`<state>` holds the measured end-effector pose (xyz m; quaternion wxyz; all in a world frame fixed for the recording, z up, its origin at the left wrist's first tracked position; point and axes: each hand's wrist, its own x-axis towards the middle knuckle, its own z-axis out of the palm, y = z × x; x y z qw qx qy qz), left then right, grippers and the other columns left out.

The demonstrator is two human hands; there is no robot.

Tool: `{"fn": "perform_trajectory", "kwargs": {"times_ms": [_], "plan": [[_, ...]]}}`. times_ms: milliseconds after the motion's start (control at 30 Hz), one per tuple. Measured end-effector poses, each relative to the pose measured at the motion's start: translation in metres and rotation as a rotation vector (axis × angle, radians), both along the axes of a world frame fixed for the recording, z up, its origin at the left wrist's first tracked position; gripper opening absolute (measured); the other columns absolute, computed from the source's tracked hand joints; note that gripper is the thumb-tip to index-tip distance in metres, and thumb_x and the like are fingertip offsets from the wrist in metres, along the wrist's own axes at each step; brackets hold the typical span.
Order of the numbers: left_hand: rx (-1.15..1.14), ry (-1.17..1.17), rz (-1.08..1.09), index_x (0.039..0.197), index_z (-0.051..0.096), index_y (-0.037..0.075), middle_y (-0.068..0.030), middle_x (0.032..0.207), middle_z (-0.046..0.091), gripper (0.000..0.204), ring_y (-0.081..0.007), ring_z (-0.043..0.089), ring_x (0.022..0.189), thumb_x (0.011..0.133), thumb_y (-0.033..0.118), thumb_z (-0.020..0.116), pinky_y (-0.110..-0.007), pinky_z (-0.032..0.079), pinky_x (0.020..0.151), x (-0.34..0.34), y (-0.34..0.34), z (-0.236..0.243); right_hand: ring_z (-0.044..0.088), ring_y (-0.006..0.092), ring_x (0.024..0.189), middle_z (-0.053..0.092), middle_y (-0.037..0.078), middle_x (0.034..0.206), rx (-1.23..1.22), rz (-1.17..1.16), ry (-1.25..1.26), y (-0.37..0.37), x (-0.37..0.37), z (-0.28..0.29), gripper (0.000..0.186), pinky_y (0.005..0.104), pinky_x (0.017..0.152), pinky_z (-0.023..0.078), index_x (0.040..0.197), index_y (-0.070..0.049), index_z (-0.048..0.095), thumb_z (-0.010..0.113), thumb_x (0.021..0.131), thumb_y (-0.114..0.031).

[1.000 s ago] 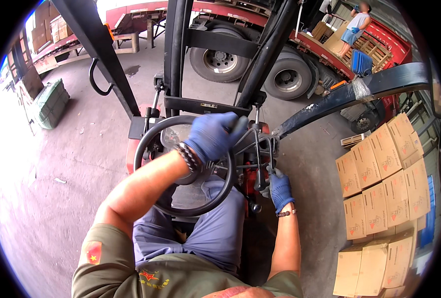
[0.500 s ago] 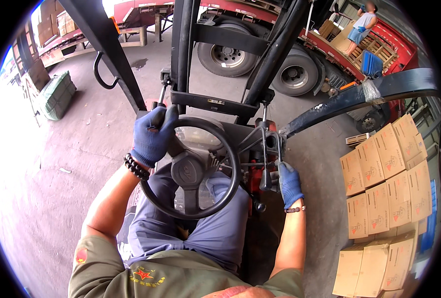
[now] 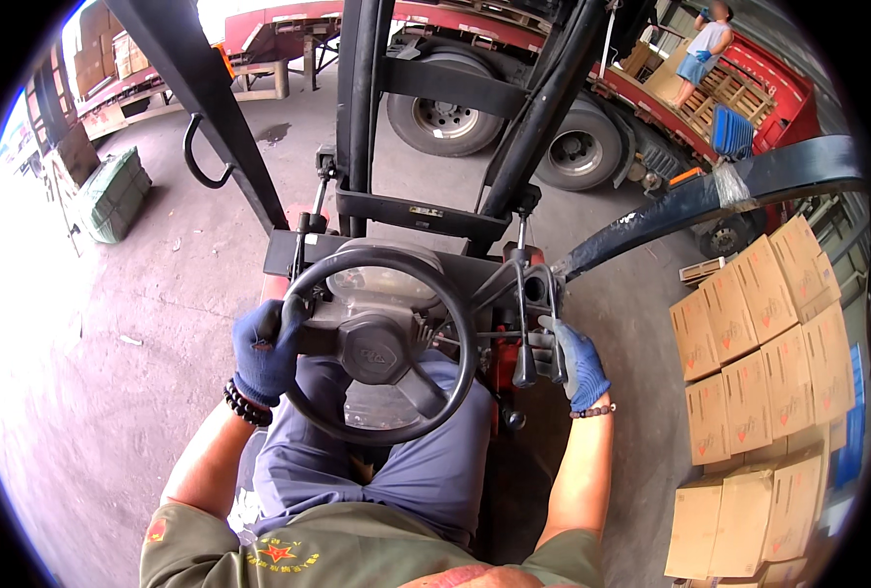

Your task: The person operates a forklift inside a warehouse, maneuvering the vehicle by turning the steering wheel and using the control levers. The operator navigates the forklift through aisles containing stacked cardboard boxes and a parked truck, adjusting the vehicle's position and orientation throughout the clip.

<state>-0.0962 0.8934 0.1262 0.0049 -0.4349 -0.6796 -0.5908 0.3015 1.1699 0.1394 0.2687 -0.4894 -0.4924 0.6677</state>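
My left hand (image 3: 265,359), in a blue knitted glove with dark fingertips, is closed around the left side of a black steering wheel (image 3: 468,328). Part of the rim there is hidden by the glove. To the right of the wheel stand control levers with black knobs; one knob (image 3: 524,370) is free of any hand. My right hand (image 3: 582,367), gloved alike, is closed on the outer control lever (image 3: 559,367), its thumb lying up along the shaft. Beyond the wheel rises the forklift's black mast (image 3: 360,118).
Stacked cardboard boxes (image 3: 746,395) stand to the right, beyond a black curved frame bar (image 3: 641,218). Ahead is a red truck with large wheels (image 3: 445,120). A person (image 3: 707,54) stands on its bed beside wooden pallets (image 3: 744,93). A green wrapped bale (image 3: 114,193) lies far left.
My left hand has moved down with the wheel, which has turned counterclockwise. My right hand has shifted slightly right and its thumb now shows along the outer lever.
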Motion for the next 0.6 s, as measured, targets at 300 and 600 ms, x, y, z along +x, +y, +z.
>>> {"fn": "perform_trajectory", "kwargs": {"times_ms": [300,600], "plan": [[-0.056,0.028,-0.023,0.087,0.073,0.001,-0.0127,0.072,0.071,0.024,-0.0211,0.069,0.064,0.108,0.014,0.077,-0.036,0.051,0.061,0.026,-0.032,-0.024,0.083,0.0205,0.088,0.084,0.017,0.117,0.009,0.011,0.032,-0.002,0.013,-0.02,0.058,0.0343,0.072,0.069,0.153,-0.002,0.062,0.065,0.114,-0.045],[-0.11,0.352,-0.258,0.087,0.073,0.009,-0.0146,0.071,0.066,0.012,-0.0378,0.067,0.063,0.089,0.008,0.085,-0.046,0.05,0.06,0.064,-0.066,-0.029,0.083,0.0249,0.093,0.083,0.019,0.123,-0.051,0.005,0.135,-0.011,0.03,-0.029,0.064,0.0389,0.076,0.07,0.156,-0.001,0.059,0.06,0.115,-0.049]]}}
